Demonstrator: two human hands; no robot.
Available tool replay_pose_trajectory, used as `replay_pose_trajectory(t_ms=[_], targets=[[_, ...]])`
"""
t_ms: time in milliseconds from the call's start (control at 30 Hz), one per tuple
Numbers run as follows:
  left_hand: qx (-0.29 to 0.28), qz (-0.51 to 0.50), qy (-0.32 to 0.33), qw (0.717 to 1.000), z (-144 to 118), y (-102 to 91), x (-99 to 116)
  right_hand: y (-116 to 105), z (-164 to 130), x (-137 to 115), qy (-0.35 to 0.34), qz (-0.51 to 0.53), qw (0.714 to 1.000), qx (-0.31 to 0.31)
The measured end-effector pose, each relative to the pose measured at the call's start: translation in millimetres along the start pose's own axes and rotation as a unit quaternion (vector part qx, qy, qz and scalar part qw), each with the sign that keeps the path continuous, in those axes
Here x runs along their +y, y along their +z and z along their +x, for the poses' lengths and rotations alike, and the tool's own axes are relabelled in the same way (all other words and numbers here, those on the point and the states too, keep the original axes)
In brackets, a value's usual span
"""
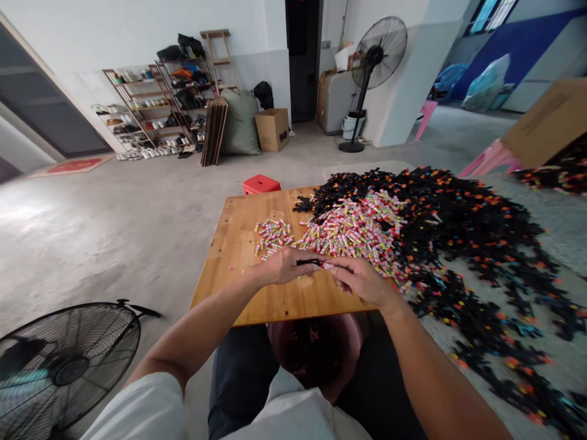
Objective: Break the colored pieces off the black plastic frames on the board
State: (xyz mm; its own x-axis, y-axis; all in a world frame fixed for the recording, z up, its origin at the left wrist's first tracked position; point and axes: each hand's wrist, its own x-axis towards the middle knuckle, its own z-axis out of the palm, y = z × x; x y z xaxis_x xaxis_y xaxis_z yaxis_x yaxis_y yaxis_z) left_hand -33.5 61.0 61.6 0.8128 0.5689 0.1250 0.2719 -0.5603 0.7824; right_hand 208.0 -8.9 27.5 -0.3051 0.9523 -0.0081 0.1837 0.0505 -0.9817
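Over the near part of the wooden table [215, 278], my left hand [283, 266] is closed round a small slim black plastic piece [310, 262]. My right hand [360, 278] pinches a small pink-and-white tube [327, 266] at the right end of that piece; whether the two are joined I cannot tell. Just beyond my hands lies a heap of small printed pink, white and yellow tubes [358, 226]. A smaller group of the same tubes [274, 235] lies to its left. Black plastic pieces with orange tips [458, 208] are piled behind and to the right.
Between my knees, under the table edge, stands a pink tub [353, 345] with dark contents. A red stool [261, 184] is beyond the table. One fan [68, 370] is at the lower left, another standing fan [373, 58] at the back. The black pile spreads onto the floor at right.
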Motion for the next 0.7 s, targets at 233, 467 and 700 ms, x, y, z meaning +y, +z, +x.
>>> replay_pose_trajectory(t_ms=[233, 467, 700], targets=[[0.019, 0.017, 0.005, 1.0, -0.9, 2.0, 5.1, -1.0, -0.6, -6.4, -0.006, -0.066, 0.998, 0.017], [0.036, 0.087, 0.008, 0.996, -0.9, 4.2, 6.3, 1.1, -0.5, -6.6, 0.013, -0.039, 0.999, 0.008], [0.024, 0.194, 0.023, 0.98, -1.3, 11.5, 5.0, 3.1, 3.6, 1.0, 0.066, 0.055, 0.996, -0.016]])
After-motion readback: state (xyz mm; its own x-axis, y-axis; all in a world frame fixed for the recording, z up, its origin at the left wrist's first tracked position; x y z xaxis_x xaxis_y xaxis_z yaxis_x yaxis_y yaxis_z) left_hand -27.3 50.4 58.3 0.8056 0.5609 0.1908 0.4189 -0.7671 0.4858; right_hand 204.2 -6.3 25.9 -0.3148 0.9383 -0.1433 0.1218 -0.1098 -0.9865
